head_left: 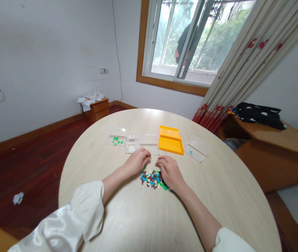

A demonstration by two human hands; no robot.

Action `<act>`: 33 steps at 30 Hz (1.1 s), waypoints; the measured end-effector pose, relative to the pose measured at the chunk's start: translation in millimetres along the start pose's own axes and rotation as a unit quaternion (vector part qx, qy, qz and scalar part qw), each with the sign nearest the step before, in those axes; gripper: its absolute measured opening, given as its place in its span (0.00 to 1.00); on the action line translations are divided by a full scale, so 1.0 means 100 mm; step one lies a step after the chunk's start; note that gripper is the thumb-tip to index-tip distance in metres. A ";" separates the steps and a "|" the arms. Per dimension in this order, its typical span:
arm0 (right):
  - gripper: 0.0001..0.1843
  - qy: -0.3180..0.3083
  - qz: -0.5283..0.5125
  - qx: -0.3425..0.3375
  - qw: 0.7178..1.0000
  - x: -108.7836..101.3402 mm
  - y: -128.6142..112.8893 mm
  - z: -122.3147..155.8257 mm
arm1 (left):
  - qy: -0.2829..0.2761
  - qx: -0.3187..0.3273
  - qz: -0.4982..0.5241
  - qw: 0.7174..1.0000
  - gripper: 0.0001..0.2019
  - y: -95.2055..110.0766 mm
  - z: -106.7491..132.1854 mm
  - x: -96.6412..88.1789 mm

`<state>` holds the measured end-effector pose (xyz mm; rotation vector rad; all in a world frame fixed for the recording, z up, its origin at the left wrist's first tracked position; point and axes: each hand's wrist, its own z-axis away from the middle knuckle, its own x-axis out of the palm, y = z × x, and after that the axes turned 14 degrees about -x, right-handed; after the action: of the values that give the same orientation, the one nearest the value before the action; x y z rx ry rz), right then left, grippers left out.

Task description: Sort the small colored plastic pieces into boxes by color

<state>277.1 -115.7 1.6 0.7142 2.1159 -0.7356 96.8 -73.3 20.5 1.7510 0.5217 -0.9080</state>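
A loose pile of small plastic building bricks (152, 179) in brown, blue, green and cream lies on the round table (149, 224). My left hand (138, 161) is at the pile's far left edge, its fingers bent together; a tiny dark brown brick seems to show at the fingertips. Over the pile's right side rests my right hand (172, 173), fingers curled inward, and what they hold, if anything, is too small to make out. Just beyond my hands stands an open clear box (152, 150), partly behind my left fingers.
Along the far side are a clear box (109, 142) with green bricks, a small clear box (127, 150) with pale pieces, an open yellow box (170, 144), and a clear box (200, 157) with blue pieces. A wooden cabinet (282, 140) stands right, beside a curtain (233, 70).
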 end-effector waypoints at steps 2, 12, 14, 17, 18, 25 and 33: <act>0.15 0.001 -0.002 -0.001 1.000 0.01 -0.01 0.00 | 0.058 -0.006 0.050 0.997 0.06 -0.02 -0.04 -0.04; 0.15 0.006 -0.022 0.003 1.000 0.02 0.01 0.01 | 0.151 0.019 0.040 0.988 0.08 -0.16 -0.15 -0.08; 0.16 0.009 -0.026 0.003 1.000 0.02 0.03 0.02 | 0.080 0.063 0.010 0.995 0.08 -0.18 -0.10 -0.13; 0.16 0.010 -0.030 0.004 0.999 0.01 0.04 0.02 | -0.046 0.130 -0.046 0.989 0.10 -0.19 -0.02 -0.19; 0.16 0.010 -0.032 0.005 0.999 0.02 0.04 0.02 | -0.072 0.141 -0.060 0.986 0.10 -0.19 0.00 -0.20; 0.16 0.005 -0.043 0.010 0.999 0.03 0.03 0.01 | -0.130 0.132 -0.079 0.980 0.11 -0.21 0.02 -0.13; 0.15 0.012 -0.052 0.007 0.999 0.04 0.02 0.00 | 0.100 0.075 0.012 0.992 0.08 -0.22 -0.05 -0.08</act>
<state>276.3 -112.9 -2.5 0.6271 2.1842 -0.8022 78.0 -60.3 14.2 1.9935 0.5730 -0.7756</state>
